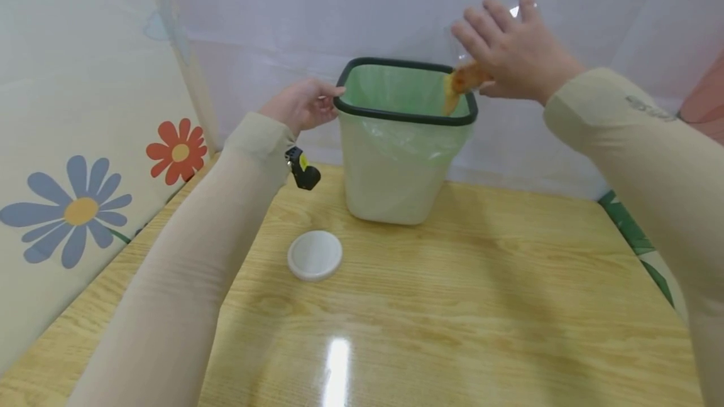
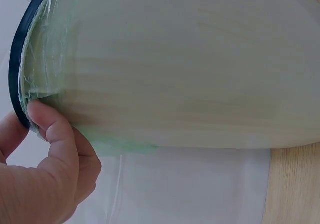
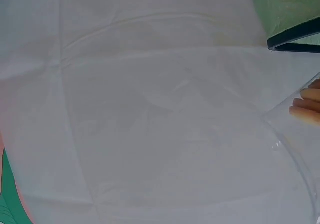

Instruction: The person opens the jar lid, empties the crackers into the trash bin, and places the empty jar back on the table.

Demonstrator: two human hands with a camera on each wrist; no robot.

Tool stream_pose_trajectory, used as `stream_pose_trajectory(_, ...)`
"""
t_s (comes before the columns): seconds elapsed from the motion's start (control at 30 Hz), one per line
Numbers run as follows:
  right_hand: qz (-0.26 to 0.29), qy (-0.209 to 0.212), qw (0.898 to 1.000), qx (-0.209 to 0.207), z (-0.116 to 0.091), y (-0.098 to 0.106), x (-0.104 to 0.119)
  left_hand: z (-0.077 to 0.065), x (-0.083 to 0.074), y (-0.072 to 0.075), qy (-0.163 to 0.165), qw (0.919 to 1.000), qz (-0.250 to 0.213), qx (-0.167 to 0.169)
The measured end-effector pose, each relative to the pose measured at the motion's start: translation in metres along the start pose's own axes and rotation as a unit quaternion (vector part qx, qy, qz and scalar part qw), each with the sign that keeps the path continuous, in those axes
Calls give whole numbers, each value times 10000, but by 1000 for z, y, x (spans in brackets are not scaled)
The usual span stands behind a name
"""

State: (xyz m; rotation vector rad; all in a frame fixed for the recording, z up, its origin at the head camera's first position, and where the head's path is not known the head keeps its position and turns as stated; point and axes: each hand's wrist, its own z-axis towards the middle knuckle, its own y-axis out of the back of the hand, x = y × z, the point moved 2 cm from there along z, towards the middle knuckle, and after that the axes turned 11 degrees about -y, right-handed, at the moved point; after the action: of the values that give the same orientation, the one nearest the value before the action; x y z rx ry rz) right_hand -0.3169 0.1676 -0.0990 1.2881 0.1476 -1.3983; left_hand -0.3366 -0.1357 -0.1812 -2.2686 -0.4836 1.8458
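A pale green trash bin [image 1: 390, 174] with a black rim and a thin green liner bag [image 1: 390, 86] stands at the back of the wooden table. My left hand [image 1: 302, 104] pinches the bin's rim at its left side, thumb and fingers on either side of the edge. Above the bin's right side, my right hand [image 1: 511, 52] grips a clear plastic container [image 3: 287, 129] that is tilted towards the bin. Orange and yellow pieces [image 1: 465, 80] hang at the container's mouth, over the rim; their kind is unclear. The right wrist view catches only some fingertips through the clear wall.
A round white lid [image 1: 315, 255] lies on the table [image 1: 430, 319], in front and to the left of the bin. Pale cloth [image 1: 271, 11] hangs right behind the bin. A flower-printed sheet [image 1: 51, 112] borders the table's left side.
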Motion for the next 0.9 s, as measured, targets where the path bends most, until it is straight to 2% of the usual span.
stream_pose_trajectory(0.1, 93, -143, 9997, 153, -1, 0, -1, 0, 0, 0, -7, 10000, -15, 23)
stream_pose_trajectory(0.33, -7, -237, 9995, 219, -1, 0, -3, -1, 0, 1, 5, 10000, -38, 19)
stream_pose_trajectory(0.7, -100, -16, 9999, 13, -2, 0, -2, 1, -1, 3, 22, 10000, -96, 18)
stream_pose_trajectory(0.9, -130, 76, 9999, 77, -3, -1, -3, 0, 0, 3, 23, 9999, -109, 55)
